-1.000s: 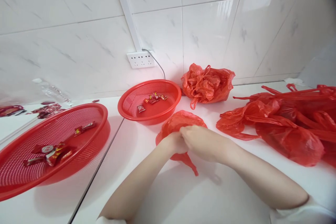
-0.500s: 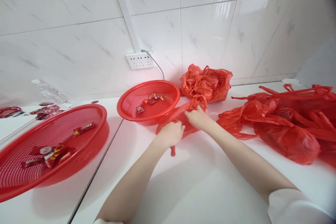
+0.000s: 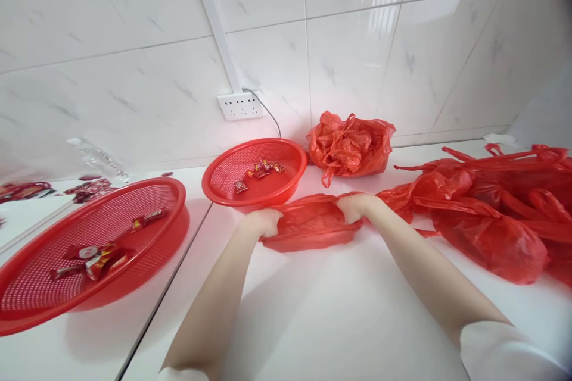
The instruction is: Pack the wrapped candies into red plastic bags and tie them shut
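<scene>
A red plastic bag (image 3: 310, 225) lies stretched wide on the white table, just in front of the small red basket (image 3: 254, 190). My left hand (image 3: 264, 221) grips its left end with closed fingers. At the bag's right end my right hand (image 3: 355, 207) is closed on the plastic too. The two hands are about a bag's width apart. The small basket holds a few wrapped candies (image 3: 261, 169).
A large red basket (image 3: 53, 303) with candies sits at the left. A crumpled red bag (image 3: 351, 146) rests by the tiled wall, under a wall socket (image 3: 240, 105). A pile of red bags (image 3: 496, 208) covers the right side. Loose wrappers (image 3: 89, 186) lie at far left.
My hands were together over the bunched bag; they have moved away from me and apart, pulling the bag out flat and wide.
</scene>
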A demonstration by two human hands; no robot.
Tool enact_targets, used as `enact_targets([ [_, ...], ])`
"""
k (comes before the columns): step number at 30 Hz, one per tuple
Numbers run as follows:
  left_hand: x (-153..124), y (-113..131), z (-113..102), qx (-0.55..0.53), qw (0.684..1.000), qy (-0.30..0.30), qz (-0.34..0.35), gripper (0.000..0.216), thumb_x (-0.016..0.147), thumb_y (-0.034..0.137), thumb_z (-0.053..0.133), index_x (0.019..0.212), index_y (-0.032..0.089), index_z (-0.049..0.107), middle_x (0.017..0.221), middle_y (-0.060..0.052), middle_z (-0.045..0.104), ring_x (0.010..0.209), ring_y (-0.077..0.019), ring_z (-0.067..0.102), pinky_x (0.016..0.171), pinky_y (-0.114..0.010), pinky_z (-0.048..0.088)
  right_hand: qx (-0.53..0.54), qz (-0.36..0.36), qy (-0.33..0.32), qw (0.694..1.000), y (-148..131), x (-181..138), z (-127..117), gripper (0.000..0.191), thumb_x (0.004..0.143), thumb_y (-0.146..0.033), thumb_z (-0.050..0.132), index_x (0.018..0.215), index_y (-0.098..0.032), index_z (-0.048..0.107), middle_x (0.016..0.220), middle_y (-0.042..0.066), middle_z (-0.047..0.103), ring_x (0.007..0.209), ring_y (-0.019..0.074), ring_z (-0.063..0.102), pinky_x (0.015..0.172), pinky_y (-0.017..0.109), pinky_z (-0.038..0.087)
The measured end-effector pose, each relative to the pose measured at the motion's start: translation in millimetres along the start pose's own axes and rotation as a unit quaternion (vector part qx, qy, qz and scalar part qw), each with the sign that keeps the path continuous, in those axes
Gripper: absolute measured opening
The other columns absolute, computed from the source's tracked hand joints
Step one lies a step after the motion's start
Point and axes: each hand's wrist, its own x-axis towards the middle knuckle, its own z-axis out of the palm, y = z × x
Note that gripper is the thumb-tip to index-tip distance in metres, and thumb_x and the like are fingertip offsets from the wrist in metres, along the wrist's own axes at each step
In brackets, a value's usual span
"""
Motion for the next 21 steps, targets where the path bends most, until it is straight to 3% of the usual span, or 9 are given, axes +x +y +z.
enact_targets([
  [2,-11.0,-0.9,-3.2,-0.027,0.999,0.01,0.022,0.042,0.06,0.019,0.067,0.102,0.023,0.072,0.096,-0.009,0.073,0.072,-0.0271,0.067,0.054,-0.028,0.044,-0.014,-0.005,-0.003,1.0,-3.7,-8.8,-3.9,0.025,0.059,-0.019,0.069,0.084,-0.016,0.073,0.069,0.004,0.065,0.062,0.0195,0.059,0.055,0.028,0.04],
  [5,-24.5,5.7,-5.4,-0.095,0.987,0.118,0.045,0.039,0.072,0.039,0.065,0.106,0.022,0.072,0.099,-0.012,0.072,0.082,-0.0304,0.067,0.06,-0.031,0.045,0.005,-0.082,0.033,0.996,-13.7,-26.9,-11.9,0.022,0.071,-0.022,0.061,0.089,-0.021,0.073,0.069,0.002,0.065,0.062,0.0165,0.056,0.054,0.026,0.035],
  [8,-27.6,17.3,-3.1,-0.084,0.971,0.212,0.076,0.042,0.074,0.036,0.065,0.112,0.02,0.069,0.106,-0.014,0.07,0.093,-0.0337,0.066,0.071,-0.034,0.046,0.052,-0.185,0.118,0.974,-26.2,-41.5,-17.2,0.02,0.078,-0.019,0.054,0.083,-0.023,0.073,0.066,0.0,0.063,0.06,0.0135,0.052,0.053,0.026,0.032],
  [11,-22.4,24.6,3.1,-0.036,0.98,0.162,0.114,0.054,0.072,0.028,0.066,0.125,0.022,0.061,0.127,-0.015,0.062,0.098,-0.0343,0.065,0.074,-0.036,0.047,0.019,-0.217,0.179,0.959,-36.6,-49.7,-16.0,0.017,0.074,-0.013,0.057,0.077,-0.023,0.072,0.067,0.001,0.064,0.062,0.0146,0.053,0.053,0.026,0.03],
  [13,-16.4,25.8,9.1,-0.025,0.987,0.105,0.12,0.066,0.069,0.022,0.066,0.134,0.024,0.054,0.143,-0.014,0.049,0.106,-0.0363,0.062,0.077,-0.037,0.048,-0.036,-0.184,0.181,0.965,-41.5,-53.2,-12.7,0.018,0.07,-0.007,0.058,0.07,-0.022,0.07,0.064,0.002,0.064,0.061,0.0163,0.055,0.053,0.027,0.03],
  [15,-9.0,25.9,16.1,-0.02,0.991,0.064,0.113,0.077,0.067,0.018,0.067,0.141,0.024,0.047,0.148,-0.016,0.043,0.112,-0.039,0.059,0.081,-0.04,0.048,-0.065,-0.147,0.191,0.968,-45.5,-55.2,-9.2,0.021,0.069,-0.005,0.059,0.074,-0.022,0.071,0.068,0.004,0.066,0.064,0.0195,0.059,0.056,0.029,0.035],
  [18,2.9,25.8,26.9,-0.024,0.993,0.034,0.109,0.085,0.061,0.022,0.073,0.142,0.017,0.046,0.139,-0.022,0.051,0.115,-0.0439,0.056,0.088,-0.049,0.046,-0.047,-0.195,0.208,0.957,-50.5,-50.6,-3.3,0.036,0.072,-0.012,0.065,0.106,-0.025,0.07,0.101,0.007,0.071,0.093,0.0256,0.064,0.074,0.035,0.046],
  [21,10.2,20.6,36.2,-0.032,0.992,0.027,0.123,0.088,0.056,0.027,0.078,0.138,0.013,0.049,0.137,-0.024,0.053,0.121,-0.0457,0.051,0.094,-0.053,0.044,-0.043,-0.245,0.16,0.955,-50.7,-32.8,5.3,0.073,0.065,-0.021,0.076,0.134,-0.028,0.054,0.143,0.009,0.049,0.133,0.0306,0.041,0.105,0.046,0.036],
])
